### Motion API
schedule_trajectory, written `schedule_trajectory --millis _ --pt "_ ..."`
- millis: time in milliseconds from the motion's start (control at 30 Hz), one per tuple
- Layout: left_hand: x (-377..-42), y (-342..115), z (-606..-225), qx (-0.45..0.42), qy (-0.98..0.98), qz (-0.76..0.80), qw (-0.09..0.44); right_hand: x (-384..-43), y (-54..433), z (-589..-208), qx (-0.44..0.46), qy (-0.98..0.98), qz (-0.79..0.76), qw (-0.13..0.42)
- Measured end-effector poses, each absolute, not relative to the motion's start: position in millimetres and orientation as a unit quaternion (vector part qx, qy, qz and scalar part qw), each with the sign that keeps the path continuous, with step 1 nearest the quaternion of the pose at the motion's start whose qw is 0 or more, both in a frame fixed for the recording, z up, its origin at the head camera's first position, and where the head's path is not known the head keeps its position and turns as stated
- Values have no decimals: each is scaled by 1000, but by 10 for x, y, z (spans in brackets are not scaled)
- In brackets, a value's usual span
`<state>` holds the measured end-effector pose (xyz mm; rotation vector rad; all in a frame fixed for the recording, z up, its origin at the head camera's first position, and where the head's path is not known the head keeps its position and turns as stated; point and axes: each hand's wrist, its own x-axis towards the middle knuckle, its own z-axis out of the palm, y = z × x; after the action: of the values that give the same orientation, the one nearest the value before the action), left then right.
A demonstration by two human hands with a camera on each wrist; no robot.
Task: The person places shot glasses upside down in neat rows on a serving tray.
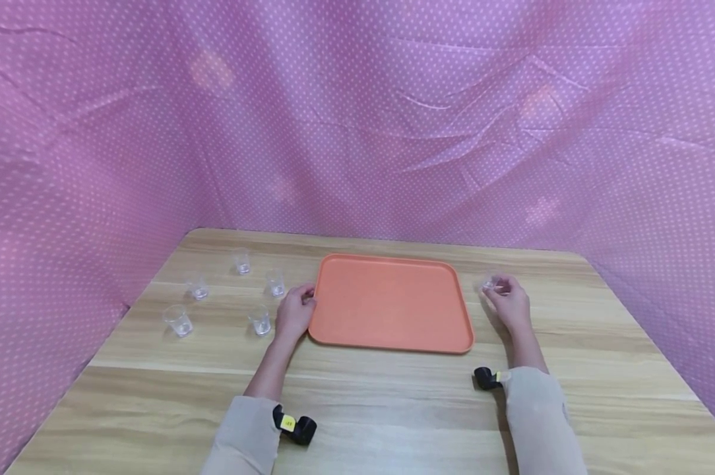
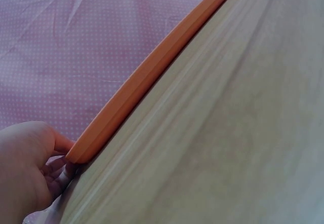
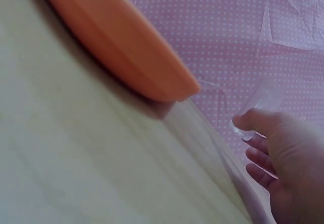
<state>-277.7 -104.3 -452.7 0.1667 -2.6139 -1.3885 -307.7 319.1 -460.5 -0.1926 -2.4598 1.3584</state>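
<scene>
An orange rectangular tray lies on the wooden table. At its left edge, my left hand pinches the rim, with the thumb on top and the other fingers curled at the side in the left wrist view. Right of the tray, my right hand holds a small clear cup between thumb and index finger. The cup leans in the right wrist view, its base near the thumb tip. In the head view the fingers partly cover this cup.
Several similar clear cups stand on the left of the table, among them a front-left cup and one near my left hand, a cup. A pink dotted cloth hangs around the table's back and sides.
</scene>
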Motion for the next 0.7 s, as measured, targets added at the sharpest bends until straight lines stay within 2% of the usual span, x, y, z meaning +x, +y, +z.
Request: schedule_trajectory --millis 300,533,700 --pt "-2780 -1036 -4527 54 -880 -463 88 -2999 3148 -4536 -74 -831 529 157" --pt "-2777 -1027 -4527 54 -879 -466 85 -2969 3078 -4529 -62 -815 535 213" --pt "-2783 -1025 -4539 50 -879 -467 85 -2948 2986 -4496 -47 -822 524 217"
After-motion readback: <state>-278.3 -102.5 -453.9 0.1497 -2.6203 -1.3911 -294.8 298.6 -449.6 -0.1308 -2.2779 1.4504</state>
